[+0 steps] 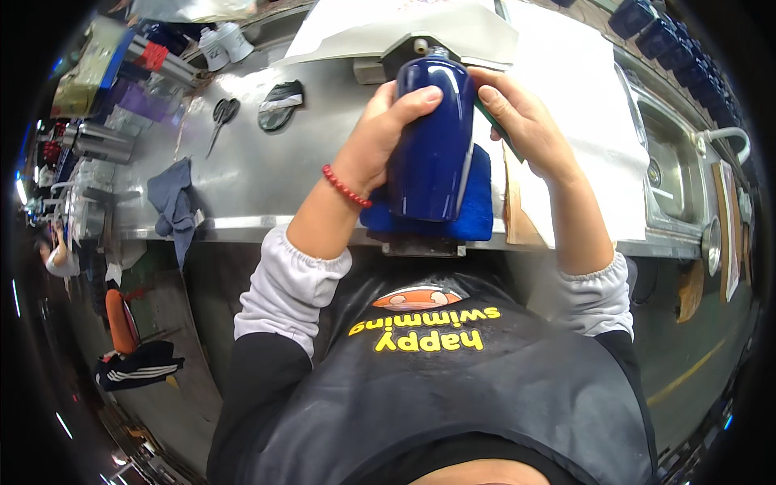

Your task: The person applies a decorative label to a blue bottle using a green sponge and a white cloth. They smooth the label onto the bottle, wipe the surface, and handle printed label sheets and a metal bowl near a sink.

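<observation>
A glossy dark blue bottle (434, 153) leans over the near edge of the metal bench, its narrow neck pointing away from me. My left hand (378, 133) is closed around its left side, thumb laid across the front. On the bottle's upper right is my right hand (524, 117), fingertips reaching behind the shoulder. A thin dark green strip-like tool (499, 129) sits between that hand's thumb and palm; its exact kind is not clear. Beneath the bottle lies a blue cloth pad (480, 202). Behind the neck stands a black angular fixture (402, 53), partly hidden.
Scissors (221, 120) and a dark oval pad with a white band (280, 105) lie on the left of the bench. A grey-blue rag (172, 198) hangs over its edge. White paper (586, 162) covers the right side, beside a sink (677, 166). Several blue bottles (675, 44) stand far right.
</observation>
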The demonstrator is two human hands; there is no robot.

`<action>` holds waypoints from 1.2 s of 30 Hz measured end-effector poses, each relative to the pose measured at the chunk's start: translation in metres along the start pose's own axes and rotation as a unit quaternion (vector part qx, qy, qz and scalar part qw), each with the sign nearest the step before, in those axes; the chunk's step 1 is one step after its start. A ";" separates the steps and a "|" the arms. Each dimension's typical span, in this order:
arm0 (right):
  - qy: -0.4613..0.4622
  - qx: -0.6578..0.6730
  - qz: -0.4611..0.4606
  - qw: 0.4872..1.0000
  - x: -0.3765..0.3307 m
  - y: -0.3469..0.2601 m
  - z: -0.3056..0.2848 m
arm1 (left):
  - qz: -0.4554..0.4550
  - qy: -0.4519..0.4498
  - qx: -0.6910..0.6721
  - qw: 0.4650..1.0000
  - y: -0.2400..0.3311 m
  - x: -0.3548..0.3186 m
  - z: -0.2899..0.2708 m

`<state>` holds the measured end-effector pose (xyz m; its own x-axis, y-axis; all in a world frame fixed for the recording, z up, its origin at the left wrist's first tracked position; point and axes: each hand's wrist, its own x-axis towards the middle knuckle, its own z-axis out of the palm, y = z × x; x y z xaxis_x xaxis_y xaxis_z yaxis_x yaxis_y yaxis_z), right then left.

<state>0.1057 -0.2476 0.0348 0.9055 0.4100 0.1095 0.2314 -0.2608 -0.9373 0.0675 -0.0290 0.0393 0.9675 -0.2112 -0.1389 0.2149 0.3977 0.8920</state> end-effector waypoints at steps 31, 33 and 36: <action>0.226 -0.351 0.060 0.907 -0.280 0.043 -0.124 | 0.283 -0.327 0.680 0.592 -0.115 -0.002 0.169; 0.243 -0.335 0.055 0.909 -0.284 0.048 -0.120 | 0.302 -0.343 0.681 0.572 -0.115 0.000 0.173; 0.266 -0.314 0.047 0.910 -0.286 0.054 -0.118 | 0.264 -0.332 0.712 0.560 -0.114 0.000 0.176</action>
<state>-0.0988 -0.4816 -0.0081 0.9370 -0.0780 0.3405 0.1502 -0.7901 -0.5943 0.0198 -0.2314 0.0129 0.4813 -0.8735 0.0737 -0.8591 -0.4533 0.2376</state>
